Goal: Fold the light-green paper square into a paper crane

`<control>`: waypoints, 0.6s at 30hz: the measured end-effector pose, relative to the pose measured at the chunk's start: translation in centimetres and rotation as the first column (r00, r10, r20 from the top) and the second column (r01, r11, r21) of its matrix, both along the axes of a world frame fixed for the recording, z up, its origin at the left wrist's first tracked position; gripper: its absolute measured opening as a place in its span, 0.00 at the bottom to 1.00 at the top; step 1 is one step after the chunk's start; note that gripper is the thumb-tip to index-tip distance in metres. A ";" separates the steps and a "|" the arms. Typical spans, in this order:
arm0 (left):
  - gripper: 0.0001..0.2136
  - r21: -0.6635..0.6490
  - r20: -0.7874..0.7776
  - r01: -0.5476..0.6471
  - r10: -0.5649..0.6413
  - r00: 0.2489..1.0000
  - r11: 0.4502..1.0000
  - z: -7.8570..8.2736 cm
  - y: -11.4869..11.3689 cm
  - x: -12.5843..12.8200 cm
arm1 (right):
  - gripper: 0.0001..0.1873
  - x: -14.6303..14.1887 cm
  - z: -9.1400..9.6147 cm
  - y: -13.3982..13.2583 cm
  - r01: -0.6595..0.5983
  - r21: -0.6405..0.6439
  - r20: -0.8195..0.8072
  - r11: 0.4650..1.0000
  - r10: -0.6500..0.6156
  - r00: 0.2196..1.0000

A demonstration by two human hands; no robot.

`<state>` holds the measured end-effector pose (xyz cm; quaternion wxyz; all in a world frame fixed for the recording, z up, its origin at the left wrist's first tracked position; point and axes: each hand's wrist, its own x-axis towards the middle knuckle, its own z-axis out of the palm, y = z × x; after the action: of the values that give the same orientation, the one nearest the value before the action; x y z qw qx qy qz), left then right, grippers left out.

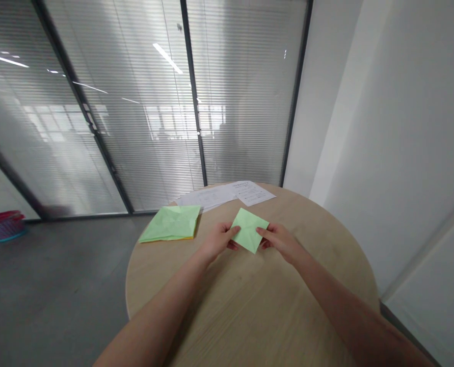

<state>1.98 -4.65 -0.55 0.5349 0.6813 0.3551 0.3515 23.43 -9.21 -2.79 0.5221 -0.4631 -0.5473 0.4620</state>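
A small folded square of light green paper [249, 229] is held just above the round wooden table [249, 306], turned like a diamond. My left hand [219, 241] pinches its left corner with thumb and fingers closed. My right hand [280, 240] pinches its right corner the same way. Both forearms reach in from the bottom of the view.
A stack of creased green paper with a yellow sheet under it [171, 224] lies to the left on the table. White printed sheets [227, 194] lie at the far edge. Glass partitions with blinds stand behind. A red basket [3, 224] sits on the floor at far left.
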 end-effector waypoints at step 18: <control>0.10 0.539 0.166 -0.329 0.285 0.944 0.775 1.4 -0.5 -0.1 | 0.20 0.7 0.8 -1.5 0.065 0.862 0.300 0.502 -0.610 0.733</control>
<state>1.89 -5.15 0.86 0.2600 0.7270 0.3224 0.5477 24.17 -10.73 -2.00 0.5660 -0.3920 -0.7152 -0.1202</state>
